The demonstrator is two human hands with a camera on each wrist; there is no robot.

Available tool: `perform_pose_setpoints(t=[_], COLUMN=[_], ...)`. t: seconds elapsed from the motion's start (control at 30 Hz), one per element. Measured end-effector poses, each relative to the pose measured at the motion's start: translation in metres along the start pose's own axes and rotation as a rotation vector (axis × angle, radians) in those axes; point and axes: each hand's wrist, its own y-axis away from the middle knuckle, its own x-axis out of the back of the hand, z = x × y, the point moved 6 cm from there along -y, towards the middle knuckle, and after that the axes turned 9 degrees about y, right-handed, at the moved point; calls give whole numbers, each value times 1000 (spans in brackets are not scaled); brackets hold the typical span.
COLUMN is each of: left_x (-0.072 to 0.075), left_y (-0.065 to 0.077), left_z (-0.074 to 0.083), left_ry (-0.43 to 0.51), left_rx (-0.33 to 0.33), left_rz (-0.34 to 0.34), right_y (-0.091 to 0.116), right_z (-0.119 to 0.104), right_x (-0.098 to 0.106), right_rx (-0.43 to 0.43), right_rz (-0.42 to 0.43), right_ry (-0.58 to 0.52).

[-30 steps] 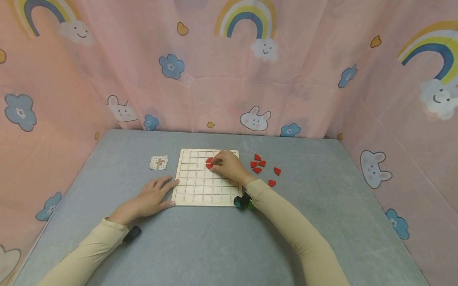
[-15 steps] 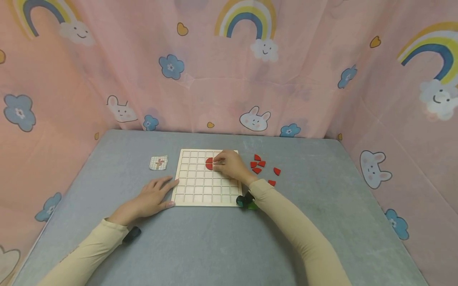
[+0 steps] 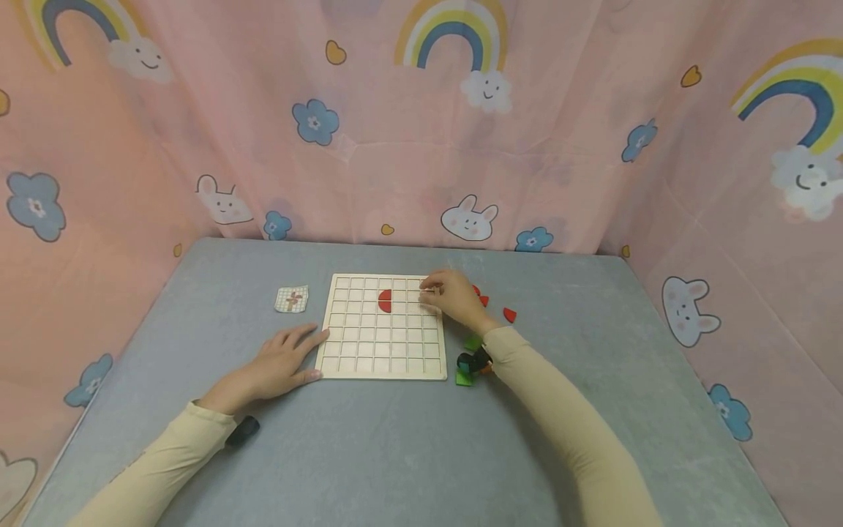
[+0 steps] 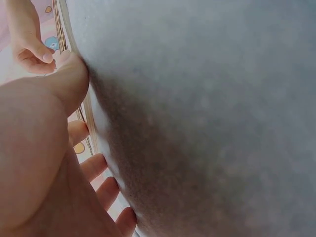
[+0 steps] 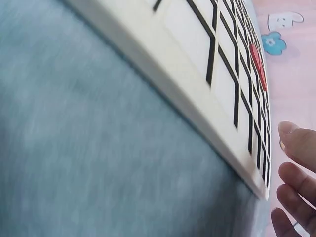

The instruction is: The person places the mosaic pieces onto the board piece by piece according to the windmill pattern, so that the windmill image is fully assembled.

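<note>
A pale wooden grid board (image 3: 380, 344) lies on the table. Two red quarter-circle pieces (image 3: 385, 301) sit in its upper cells, forming a half disc. My left hand (image 3: 273, 362) rests at the board's left edge, fingers spread and straight, thumb by the near corner. My right hand (image 3: 454, 296) is over the board's upper right edge with bent, loosely parted fingers. In the right wrist view the fingers of my right hand (image 5: 298, 182) show nothing between them. Red pieces (image 3: 510, 315) lie right of the board, partly hidden behind this hand.
A small paper card (image 3: 291, 299) with a printed grid pattern lies left of the board. Green pieces (image 3: 464, 378) and an orange piece lie near the board's right edge, partly under my right wrist. A pink patterned curtain (image 3: 369, 176) stands behind the table.
My right hand has left the red half disc and moved right, to the board's edge. More of the green pieces now shows. My left hand has stayed in place.
</note>
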Motion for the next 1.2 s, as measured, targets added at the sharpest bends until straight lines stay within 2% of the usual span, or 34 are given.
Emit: perform_pose_setpoints(t=[0.13, 0.37, 0.57, 0.83, 1.0, 1.2], left_x=[2, 0, -3, 1, 0, -1], left_y=[0, 0, 0, 0, -1, 0], left_z=[3, -3, -7, 1, -1, -2], left_ry=[0, -3, 0, 5, -7, 8], left_rx=[14, -17, 10, 25, 27, 25], left_rz=[-5, 17, -6, -5, -7, -9], right_y=[5, 10, 13, 18, 22, 29], right_z=[10, 32, 49, 74, 89, 104], right_x=[8, 20, 32, 50, 55, 59], right_rx=[-21, -58, -72, -166, -212, -227], right_rz=[6, 27, 70, 109, 99, 64], right_ry=[15, 4, 18, -32, -57, -60])
